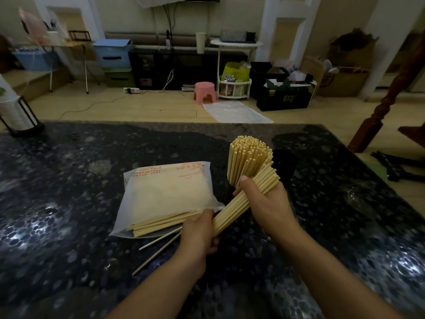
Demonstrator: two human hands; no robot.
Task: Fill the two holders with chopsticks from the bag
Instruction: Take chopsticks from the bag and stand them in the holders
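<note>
Both hands are closed around one slanting bundle of chopsticks (243, 201), the left hand (199, 231) at its lower end, the right hand (264, 201) higher up; behind it a full holder's upright chopsticks (249, 155) are seen, and the bag (165, 196) lies left on the desk (69, 180), loose chopsticks (158, 246) beside it

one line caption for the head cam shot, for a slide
Both hands, left and right, grip a chopstick bundle between the open bag and a filled holder.
</note>
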